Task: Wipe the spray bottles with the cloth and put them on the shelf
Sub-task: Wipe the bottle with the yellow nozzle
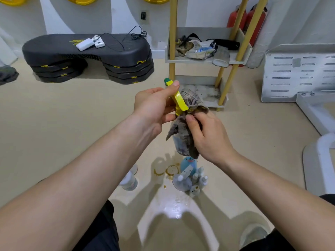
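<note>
Beige floor (54, 124); L hand (152, 109) grip on spray bottle (179, 100), R hand (212, 136) grip pinching cloth (180, 129) round it.

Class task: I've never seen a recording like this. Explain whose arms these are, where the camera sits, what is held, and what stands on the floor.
There is no machine here. One camera worn on a person's head looks down at their own bare arms. The left hand grips the yellow trigger head of a spray bottle. The right hand holds a grey cloth wrapped round its body. On the floor below stand a cluster of small bottles and a white bottle. Behind is a cluttered shelf with yellow posts.
</note>
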`<action>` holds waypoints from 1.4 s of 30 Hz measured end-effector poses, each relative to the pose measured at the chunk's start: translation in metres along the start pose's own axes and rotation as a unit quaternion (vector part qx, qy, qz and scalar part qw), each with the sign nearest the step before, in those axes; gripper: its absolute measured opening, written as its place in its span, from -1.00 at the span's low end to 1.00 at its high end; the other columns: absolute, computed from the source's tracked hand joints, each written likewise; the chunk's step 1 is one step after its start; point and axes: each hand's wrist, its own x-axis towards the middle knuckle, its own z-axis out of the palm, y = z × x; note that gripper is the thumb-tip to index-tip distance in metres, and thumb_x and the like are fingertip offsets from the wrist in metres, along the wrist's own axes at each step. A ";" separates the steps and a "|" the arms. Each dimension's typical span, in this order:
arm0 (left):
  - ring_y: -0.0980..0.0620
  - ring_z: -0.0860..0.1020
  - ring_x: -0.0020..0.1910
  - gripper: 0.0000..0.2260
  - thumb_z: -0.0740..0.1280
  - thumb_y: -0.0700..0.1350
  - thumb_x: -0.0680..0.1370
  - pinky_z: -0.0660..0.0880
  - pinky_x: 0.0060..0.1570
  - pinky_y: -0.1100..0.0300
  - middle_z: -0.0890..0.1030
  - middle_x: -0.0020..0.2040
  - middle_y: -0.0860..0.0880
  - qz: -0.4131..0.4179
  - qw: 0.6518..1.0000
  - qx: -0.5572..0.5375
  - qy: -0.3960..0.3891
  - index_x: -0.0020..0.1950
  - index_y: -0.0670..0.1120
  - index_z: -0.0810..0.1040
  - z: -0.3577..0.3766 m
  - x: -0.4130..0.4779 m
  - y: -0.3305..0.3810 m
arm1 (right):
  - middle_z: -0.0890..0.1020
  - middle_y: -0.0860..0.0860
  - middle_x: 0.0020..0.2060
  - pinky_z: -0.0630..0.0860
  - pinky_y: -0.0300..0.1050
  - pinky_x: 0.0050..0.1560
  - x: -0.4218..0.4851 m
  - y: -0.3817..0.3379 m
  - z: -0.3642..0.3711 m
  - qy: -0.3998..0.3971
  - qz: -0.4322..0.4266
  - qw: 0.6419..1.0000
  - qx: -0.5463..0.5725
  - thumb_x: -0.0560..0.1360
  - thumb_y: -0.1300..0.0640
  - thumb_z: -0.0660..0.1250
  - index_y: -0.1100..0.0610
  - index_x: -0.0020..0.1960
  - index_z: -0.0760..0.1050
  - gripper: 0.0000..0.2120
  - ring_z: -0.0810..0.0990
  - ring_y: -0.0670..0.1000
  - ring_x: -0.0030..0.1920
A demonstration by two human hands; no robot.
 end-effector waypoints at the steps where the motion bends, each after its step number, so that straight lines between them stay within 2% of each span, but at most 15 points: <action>1: -0.11 0.63 -0.21 -0.71 0.54 -0.07 0.48 0.61 0.03 -0.16 0.67 -0.19 -0.15 -0.003 1.000 0.004 0.001 0.06 -0.12 0.50 0.000 0.001 0.000 | 0.45 -0.12 -0.23 0.17 -0.19 -0.17 0.003 0.003 -0.001 -0.009 0.003 1.000 -0.007 0.65 0.02 0.18 -0.03 -0.20 0.41 -0.76 0.37 -0.04 -0.15; 4: -0.08 0.63 -0.28 -0.75 0.52 -0.06 0.50 0.56 -0.16 0.02 0.67 -0.26 -0.12 -0.008 1.000 0.012 0.002 0.07 -0.14 0.57 0.001 0.003 -0.004 | 0.42 -0.13 -0.32 0.13 -0.11 -0.23 0.007 0.008 -0.002 -0.074 0.013 0.997 -0.012 0.63 -0.04 0.27 -0.04 -0.26 0.31 -0.69 0.35 -0.05 -0.25; 6: -0.06 0.62 -0.30 -0.76 0.51 -0.05 0.50 0.51 -0.19 0.05 0.67 -0.26 -0.12 -0.008 1.000 0.005 0.005 0.04 -0.15 0.59 0.002 0.003 -0.005 | 0.47 -0.08 -0.22 0.21 -0.09 -0.20 0.008 0.009 0.002 -0.114 0.016 0.993 -0.005 0.57 -0.11 0.34 0.00 -0.14 0.37 -0.76 0.40 -0.04 -0.15; 9: -0.06 0.61 -0.25 -0.79 0.50 -0.04 0.51 0.51 -0.05 -0.03 0.67 -0.23 -0.14 -0.016 1.000 -0.011 -0.001 -0.01 -0.16 0.60 0.006 -0.001 -0.007 | 0.54 -0.01 -0.12 0.33 -0.04 -0.17 0.009 0.007 0.006 -0.078 0.031 0.996 0.012 0.51 -0.04 0.44 0.06 -0.01 0.38 -0.73 0.49 0.04 -0.08; 13: 0.03 0.64 -0.26 -0.79 0.45 -0.01 0.55 0.59 -0.17 0.18 0.70 -0.25 -0.08 -0.025 0.999 -0.007 -0.030 -0.08 -0.16 0.63 0.009 -0.006 -0.007 | 0.55 -0.09 -0.22 0.33 -0.18 -0.25 0.017 0.006 -0.001 -0.031 0.047 0.998 0.039 0.50 0.01 0.48 -0.08 -0.13 0.34 -0.72 0.49 -0.07 -0.22; 17: -0.03 0.72 -0.08 -0.80 0.28 0.00 0.63 0.62 -0.02 0.12 0.75 -0.13 -0.09 -0.011 0.994 0.083 -0.067 -0.13 -0.05 0.55 -0.002 -0.005 0.007 | 0.65 -0.13 -0.16 0.56 0.02 -0.02 0.023 0.008 -0.008 -0.044 0.083 0.990 0.106 0.44 -0.01 0.50 -0.02 -0.02 0.49 -0.77 0.62 -0.05 -0.10; 19: -0.09 0.71 -0.18 -0.78 0.26 0.02 0.63 0.56 -0.18 0.16 0.74 -0.19 -0.13 0.039 0.982 0.174 -0.062 -0.13 -0.07 0.51 -0.012 -0.004 0.014 | 0.68 -0.10 -0.12 0.58 0.11 0.06 0.025 0.008 -0.010 -0.075 0.078 0.984 0.144 0.39 -0.09 0.47 -0.01 0.03 0.53 -0.71 0.66 -0.03 -0.04; 22: 0.07 0.61 -0.32 -0.67 0.39 0.18 0.53 0.47 -0.33 0.19 0.69 -0.25 -0.02 0.176 0.941 0.287 -0.028 -0.01 -0.09 0.56 -0.030 0.008 0.016 | 0.72 -0.11 -0.07 0.58 -0.07 0.10 0.027 0.012 -0.016 -0.168 0.086 0.945 0.266 0.47 0.15 0.51 0.05 0.12 0.55 -0.75 0.67 -0.10 0.00; 24: 0.18 0.59 -0.20 -0.65 0.45 0.21 0.45 0.46 -0.29 0.25 0.67 -0.11 0.10 0.184 0.932 0.293 -0.107 0.08 0.00 0.63 -0.039 0.013 0.017 | 0.72 -0.10 -0.05 0.55 -0.23 0.07 0.027 0.010 -0.022 -0.238 0.094 0.908 0.331 0.51 0.36 0.43 0.16 0.16 0.54 -0.74 0.66 -0.13 0.00; 27: 0.18 0.57 -0.22 -0.80 0.51 0.00 0.48 0.45 -0.24 0.33 0.65 -0.20 0.10 0.164 0.918 0.284 -0.222 0.00 -0.08 0.65 -0.043 0.016 0.017 | 0.69 0.03 0.06 0.56 -0.15 0.16 0.026 0.008 -0.024 -0.264 0.104 0.886 0.367 0.48 0.30 0.41 0.24 0.24 0.52 -0.67 0.65 -0.02 0.09; 30: 0.13 0.53 -0.37 -0.87 0.49 -0.12 0.50 0.48 -0.34 0.27 0.62 -0.34 0.04 0.188 0.927 0.268 -0.183 -0.13 -0.16 0.61 -0.038 0.011 0.015 | 0.69 0.11 0.11 0.57 -0.04 0.23 0.026 0.005 -0.024 -0.250 0.129 0.879 0.385 0.48 0.23 0.43 0.22 0.26 0.52 -0.64 0.66 0.06 0.14; 34: -0.10 0.66 -0.29 -0.75 0.57 0.04 0.40 0.65 -0.22 -0.16 0.67 -0.30 -0.10 0.218 0.937 0.266 -0.054 -0.22 -0.12 0.64 -0.025 0.009 0.002 | 0.71 0.04 0.11 0.57 0.05 0.26 0.025 -0.001 -0.014 -0.158 0.117 0.934 0.297 0.55 0.18 0.43 0.10 0.27 0.50 -0.69 0.68 0.01 0.14; 36: -0.12 0.67 -0.28 -0.72 0.53 0.13 0.36 0.63 -0.24 -0.14 0.65 -0.36 -0.06 0.264 0.916 0.302 0.003 -0.28 -0.08 0.62 -0.014 0.005 -0.006 | 0.69 -0.08 0.07 0.57 0.09 0.20 0.020 -0.004 0.000 -0.073 0.128 0.976 0.161 0.50 0.02 0.42 -0.04 0.23 0.46 -0.68 0.66 -0.01 0.12; 38: -0.06 0.64 -0.28 -0.74 0.50 0.12 0.39 0.61 -0.25 -0.06 0.62 -0.38 -0.02 0.305 0.892 0.332 0.025 -0.29 -0.05 0.62 -0.003 0.001 -0.009 | 0.66 -0.11 0.02 0.56 0.02 0.06 0.017 -0.009 0.005 -0.007 0.139 0.989 0.049 0.51 0.01 0.40 -0.07 0.17 0.40 -0.72 0.64 0.03 0.09; 42: -0.08 0.70 -0.22 -0.72 0.49 0.15 0.37 0.64 -0.17 -0.12 0.70 -0.29 -0.04 0.268 0.927 0.261 0.020 -0.19 -0.06 0.67 0.000 0.011 -0.002 | 0.67 -0.06 0.06 0.55 0.07 0.07 0.026 0.002 -0.002 -0.001 0.088 0.996 0.021 0.57 -0.09 0.34 -0.03 0.19 0.46 -0.75 0.62 0.05 0.09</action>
